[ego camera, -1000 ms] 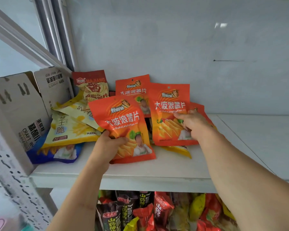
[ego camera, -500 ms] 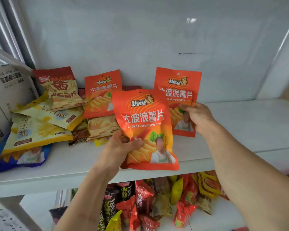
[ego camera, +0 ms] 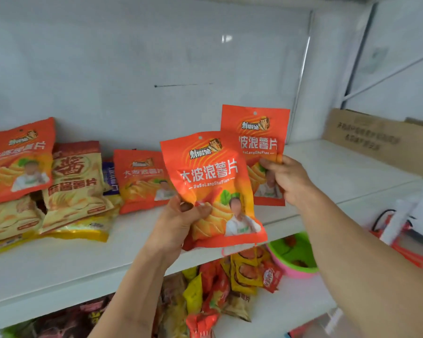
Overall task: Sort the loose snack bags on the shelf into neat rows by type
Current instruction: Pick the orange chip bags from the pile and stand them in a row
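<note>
Two hands holding up matching orange bags over a white shelf

The shelf point(ego camera: 315, 167) is spanning the whole frame, with a brown box point(ego camera: 376, 140) sitting at upper right and a pile point(ego camera: 59, 191) of loose snack bags lying at left, orange, cream and yellow ones overlapping. The front bag point(ego camera: 213, 186) is hanging at frame centre, overlapping the lower left of the rear bag point(ego camera: 259, 142) just right of it. The left hand point(ego camera: 178, 223) is pinching the front bag's lower left edge, thumb on its face. The right hand point(ego camera: 288, 179) is gripping the rear bag's right side, fingers curled round its edge. On the shelf below, at bottom centre, mixed packets point(ego camera: 230, 289) are lying beside a green bowl point(ego camera: 293, 254).
</note>
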Demonstrator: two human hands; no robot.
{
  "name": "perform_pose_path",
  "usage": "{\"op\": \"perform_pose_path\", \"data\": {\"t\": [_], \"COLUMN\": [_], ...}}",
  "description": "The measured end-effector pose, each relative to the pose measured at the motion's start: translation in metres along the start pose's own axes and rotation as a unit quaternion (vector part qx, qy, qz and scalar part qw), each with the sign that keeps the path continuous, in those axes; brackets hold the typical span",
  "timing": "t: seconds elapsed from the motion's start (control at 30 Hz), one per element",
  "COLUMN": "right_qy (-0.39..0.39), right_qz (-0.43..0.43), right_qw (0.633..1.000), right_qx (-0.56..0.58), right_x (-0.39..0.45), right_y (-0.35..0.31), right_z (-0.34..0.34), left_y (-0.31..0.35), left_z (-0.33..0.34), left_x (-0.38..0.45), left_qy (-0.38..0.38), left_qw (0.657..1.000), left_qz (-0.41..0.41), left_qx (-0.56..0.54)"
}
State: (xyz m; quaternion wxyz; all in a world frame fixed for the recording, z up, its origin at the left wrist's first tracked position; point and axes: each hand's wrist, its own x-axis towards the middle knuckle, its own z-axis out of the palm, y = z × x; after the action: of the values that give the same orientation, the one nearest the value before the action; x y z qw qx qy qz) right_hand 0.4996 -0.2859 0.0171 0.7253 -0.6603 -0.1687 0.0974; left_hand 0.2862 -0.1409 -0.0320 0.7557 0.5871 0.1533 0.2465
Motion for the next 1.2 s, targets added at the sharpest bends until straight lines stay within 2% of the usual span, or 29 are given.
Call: {"op": "perform_pose_path", "data": {"t": [0.23,0.43,0.93,1.2], "right_qy": [-0.003,0.015,0.004,-0.07], "right_qz": [0.006,0.014,0.037,0.047], "right_qw": [1.0,1.0,0.999,0.996], "right_qx": [0.015,0.009,0.001,0.008], "right_x": [0.066,0.129,0.308,0.407], "right_y": [0.003,0.007,0.013,0.029], "right_z": [-0.109,-0.173,-0.269,-0.311], "left_y": [-0.03,-0.053,-0.085,-0.122], "left_z": [0.119,0.184,0.314,0.397], "left_x": [0.051,0.108,0.262,0.34], "left_qy": [0.013,0.02,0.004,0.063], "left_qw": [1.0,1.0,0.999,0.997], "left_qz": [-0.012,-0.012,-0.029,-0.032], "left_qx": [-0.004,0.013,0.021,0.039]}}
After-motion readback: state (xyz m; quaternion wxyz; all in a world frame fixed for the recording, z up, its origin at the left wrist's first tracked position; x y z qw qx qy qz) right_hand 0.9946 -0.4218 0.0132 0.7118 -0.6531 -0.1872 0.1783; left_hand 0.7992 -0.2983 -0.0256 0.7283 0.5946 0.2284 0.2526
